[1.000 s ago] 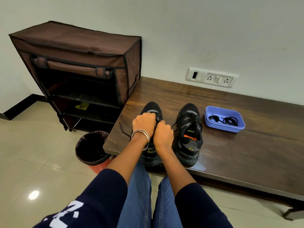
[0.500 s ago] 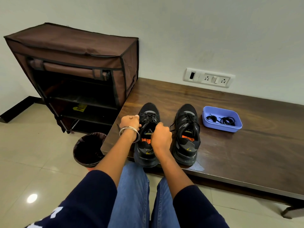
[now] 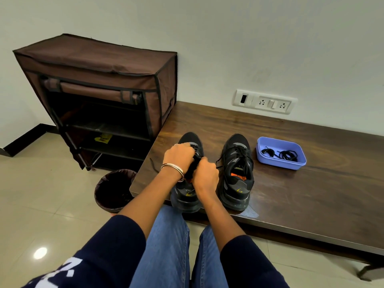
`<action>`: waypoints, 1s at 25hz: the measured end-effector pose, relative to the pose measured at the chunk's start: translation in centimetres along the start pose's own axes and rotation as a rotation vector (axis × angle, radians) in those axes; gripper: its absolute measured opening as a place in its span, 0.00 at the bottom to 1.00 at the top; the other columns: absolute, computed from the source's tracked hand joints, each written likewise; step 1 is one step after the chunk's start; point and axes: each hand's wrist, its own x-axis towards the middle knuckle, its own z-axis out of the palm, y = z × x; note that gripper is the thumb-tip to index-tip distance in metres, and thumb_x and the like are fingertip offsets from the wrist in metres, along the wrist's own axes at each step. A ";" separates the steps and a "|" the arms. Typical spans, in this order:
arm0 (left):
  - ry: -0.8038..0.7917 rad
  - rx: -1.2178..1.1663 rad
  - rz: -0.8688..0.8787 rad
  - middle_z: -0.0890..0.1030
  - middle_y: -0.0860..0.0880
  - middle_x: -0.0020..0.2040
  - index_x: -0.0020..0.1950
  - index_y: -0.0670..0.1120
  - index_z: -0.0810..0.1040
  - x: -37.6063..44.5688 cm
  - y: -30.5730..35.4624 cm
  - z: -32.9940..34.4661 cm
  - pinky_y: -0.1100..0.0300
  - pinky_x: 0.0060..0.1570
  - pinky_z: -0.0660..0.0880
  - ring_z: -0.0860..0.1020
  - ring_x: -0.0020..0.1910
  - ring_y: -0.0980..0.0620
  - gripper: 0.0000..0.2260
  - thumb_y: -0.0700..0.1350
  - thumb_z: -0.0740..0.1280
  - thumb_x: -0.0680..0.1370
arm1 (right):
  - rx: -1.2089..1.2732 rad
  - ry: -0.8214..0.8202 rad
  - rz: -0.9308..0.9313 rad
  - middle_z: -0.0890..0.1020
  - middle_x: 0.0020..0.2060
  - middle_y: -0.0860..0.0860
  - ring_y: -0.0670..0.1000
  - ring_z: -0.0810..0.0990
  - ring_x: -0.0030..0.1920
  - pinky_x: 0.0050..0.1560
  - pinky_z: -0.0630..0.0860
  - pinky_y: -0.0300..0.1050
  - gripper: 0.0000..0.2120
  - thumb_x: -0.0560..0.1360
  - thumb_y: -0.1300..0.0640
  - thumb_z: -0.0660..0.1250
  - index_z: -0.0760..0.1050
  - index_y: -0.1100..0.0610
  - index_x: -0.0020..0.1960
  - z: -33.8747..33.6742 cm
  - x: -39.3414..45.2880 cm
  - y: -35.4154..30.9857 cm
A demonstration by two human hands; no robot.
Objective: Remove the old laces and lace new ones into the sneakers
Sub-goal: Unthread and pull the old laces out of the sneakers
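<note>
A seated person bends over a dark worktop [image 3: 291, 194], both hands closed over the lacing of the left sneaker [image 3: 188, 196], which stands at the near edge with its toe pointing to the far wall. The left hand [image 3: 178, 155], bangles at the wrist, curls its fingers round the old lace [image 3: 154, 166] at the upper eyelets; the right hand [image 3: 204, 175] is curled just beside it, apparently pinching the tongue or lace, though the exact hold is hidden. A loose lace end trails off to the left across the wood. The right sneaker [image 3: 236, 173] stands just beside its twin, still fully laced. Farther right, a blue tray [image 3: 280, 163] holds coiled black laces [image 3: 288, 155], presumably the replacements. A bin [image 3: 113, 190] sits on the floor below the worktop's left end, before a brown fabric shoe rack [image 3: 99, 80]. The work looks to be at its start: to free the lace cleanly, each crossing is best loosened from the top down, one hand steadying the shoe, rather than dragging the whole length through at once.
</note>
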 end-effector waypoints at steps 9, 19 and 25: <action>0.203 -1.433 -0.549 0.77 0.49 0.39 0.36 0.49 0.75 0.3 -2.9 -1.4 0.58 0.37 0.74 0.75 0.39 0.51 0.13 0.35 0.61 0.77 | 0.028 0.045 0.034 0.79 0.54 0.60 0.61 0.79 0.55 0.47 0.76 0.51 0.09 0.80 0.62 0.58 0.72 0.62 0.59 0.3 0.1 -0.1; 0.336 -0.827 -0.133 0.78 0.52 0.51 0.48 0.59 0.79 -0.5 -4.2 -1.8 0.49 0.56 0.73 0.75 0.55 0.47 0.07 0.58 0.65 0.74 | 0.040 0.076 0.050 0.80 0.53 0.59 0.60 0.79 0.54 0.46 0.76 0.51 0.09 0.79 0.62 0.60 0.72 0.62 0.58 0.5 0.1 -0.2; 0.000 -0.002 0.013 0.75 0.48 0.59 0.56 0.51 0.81 -0.3 0.2 -0.8 0.48 0.56 0.70 0.74 0.58 0.44 0.10 0.51 0.63 0.79 | 0.003 0.057 0.043 0.80 0.52 0.58 0.58 0.79 0.54 0.47 0.78 0.51 0.09 0.79 0.59 0.61 0.71 0.60 0.58 1.1 0.3 0.1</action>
